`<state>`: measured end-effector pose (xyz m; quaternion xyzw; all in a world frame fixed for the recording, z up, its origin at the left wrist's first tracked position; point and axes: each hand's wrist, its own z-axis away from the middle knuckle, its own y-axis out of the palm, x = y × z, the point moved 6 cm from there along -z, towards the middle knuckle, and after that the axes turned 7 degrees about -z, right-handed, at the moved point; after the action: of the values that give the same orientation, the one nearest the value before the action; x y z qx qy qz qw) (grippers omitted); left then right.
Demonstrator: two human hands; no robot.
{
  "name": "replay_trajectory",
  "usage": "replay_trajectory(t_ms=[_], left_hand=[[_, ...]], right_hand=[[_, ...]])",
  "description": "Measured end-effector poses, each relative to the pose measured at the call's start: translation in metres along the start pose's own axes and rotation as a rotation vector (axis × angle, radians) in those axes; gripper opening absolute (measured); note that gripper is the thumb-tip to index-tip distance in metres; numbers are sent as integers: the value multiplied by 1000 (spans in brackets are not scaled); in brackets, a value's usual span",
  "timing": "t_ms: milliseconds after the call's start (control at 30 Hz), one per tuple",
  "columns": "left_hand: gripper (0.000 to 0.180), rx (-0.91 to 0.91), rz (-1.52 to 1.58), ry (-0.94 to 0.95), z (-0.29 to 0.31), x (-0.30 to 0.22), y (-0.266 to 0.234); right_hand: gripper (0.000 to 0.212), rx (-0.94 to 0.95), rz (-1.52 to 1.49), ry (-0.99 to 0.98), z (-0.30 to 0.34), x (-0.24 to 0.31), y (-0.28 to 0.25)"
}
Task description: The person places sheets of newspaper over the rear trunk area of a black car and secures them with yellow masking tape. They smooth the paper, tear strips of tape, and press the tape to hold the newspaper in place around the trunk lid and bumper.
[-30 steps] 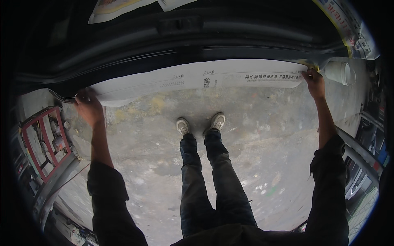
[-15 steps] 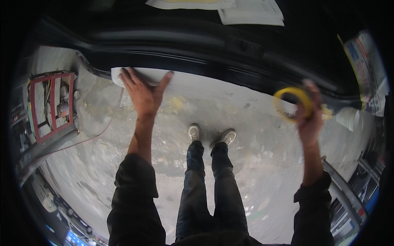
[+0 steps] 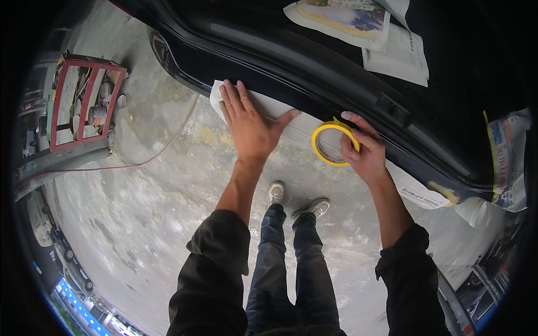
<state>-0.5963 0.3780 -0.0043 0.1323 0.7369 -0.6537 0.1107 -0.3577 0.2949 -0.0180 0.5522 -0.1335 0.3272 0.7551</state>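
Observation:
My left hand (image 3: pixel 251 131) lies flat on a long sheet of white paper (image 3: pixel 413 189), fingers stretched out and thumb apart, near the sheet's left end. This paper runs along the lower edge of a black vehicle body panel (image 3: pixel 263 78). In my right hand (image 3: pixel 367 154) is a roll of yellow masking tape (image 3: pixel 317 148), gripped by its right side between thumb and fingers. The roll's top touches or nearly touches the panel edge, where a short bit of tape sticks up. Whether that bit is stuck down, I cannot tell.
Printed paper sheets (image 3: pixel 395 59) lie on the dark surface above. Newspaper with a yellow tape edge (image 3: pixel 509 159) hangs at the right, beside a white bucket (image 3: pixel 473 213). A red-framed rack (image 3: pixel 87 103) stands on the left, and a thin hose (image 3: pixel 151 163) crosses the concrete floor.
My right hand has brought the tape roll leftward, closer to my left hand, at the panel edge. My left hand stays flat on the paper. The whole view has turned and shifted.

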Motion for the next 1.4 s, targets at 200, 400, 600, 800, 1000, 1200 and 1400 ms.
replay_trajectory(t_ms=[200,400,600,800,1000,1200,1400], left_hand=[[85,-183,-59,15,-35,43,-24],[25,332,515,-70,-7,-41,-25],[27,490,847,-260,19,-80,-2],[13,346,1019,-585,14,-28,25],[6,-184,1346,-464,-43,111,18],[23,-173,1127,-496,-58,120,16],[23,-256,1037,-493,-65,119,20]], right_hand=[[37,-16,2,-30,1,1,3],[36,-39,58,-61,0,1,1],[37,-29,185,-77,-2,-3,1],[37,-430,170,-74,4,-2,4],[45,-60,16,-203,0,-1,3],[46,-69,42,-231,0,0,0],[46,-91,73,-222,1,1,0]])
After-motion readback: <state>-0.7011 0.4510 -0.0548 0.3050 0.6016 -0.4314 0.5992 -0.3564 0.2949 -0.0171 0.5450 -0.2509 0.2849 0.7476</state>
